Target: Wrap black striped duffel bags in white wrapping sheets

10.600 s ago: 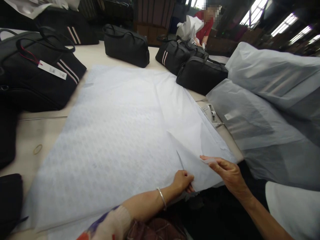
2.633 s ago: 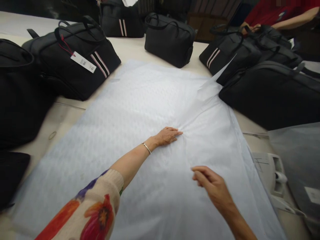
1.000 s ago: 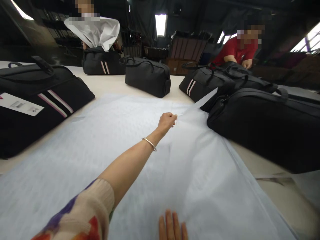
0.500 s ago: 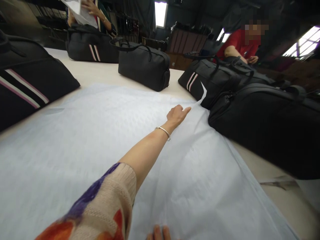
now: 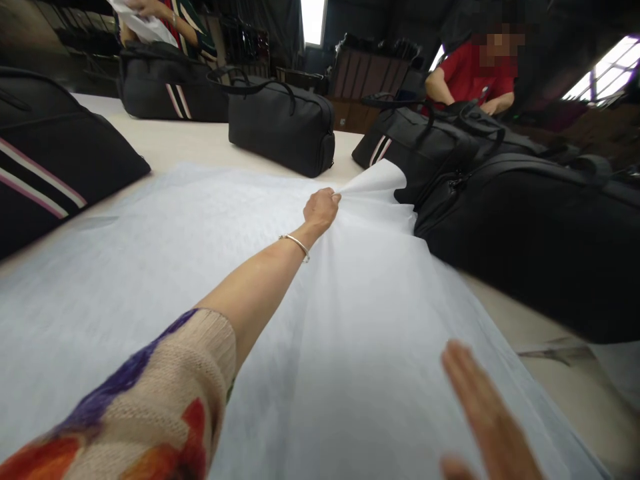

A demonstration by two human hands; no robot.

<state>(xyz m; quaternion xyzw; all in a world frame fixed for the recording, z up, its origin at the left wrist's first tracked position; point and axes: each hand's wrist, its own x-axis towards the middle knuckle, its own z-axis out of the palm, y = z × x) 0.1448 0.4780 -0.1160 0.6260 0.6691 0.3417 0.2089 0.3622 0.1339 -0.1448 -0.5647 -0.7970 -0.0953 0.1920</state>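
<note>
Paper [image 5: 370, 333] on the bench [image 5: 165, 143] is pinched in the left hand [image 5: 321, 208], likely to hold it tight, while the right hand [image 5: 493, 423] has straight, empty fingers [image 5: 465, 377].

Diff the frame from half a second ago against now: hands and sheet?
Left hand: shifted left and slightly farther away, now pinching a fold of the white sheet. Right hand: came farther into view and to the right, blurred; contact unclear. The sheet's far flap went from a narrow sliver to a broad, bunched fold. Unchanged: the black bags around it.
</note>
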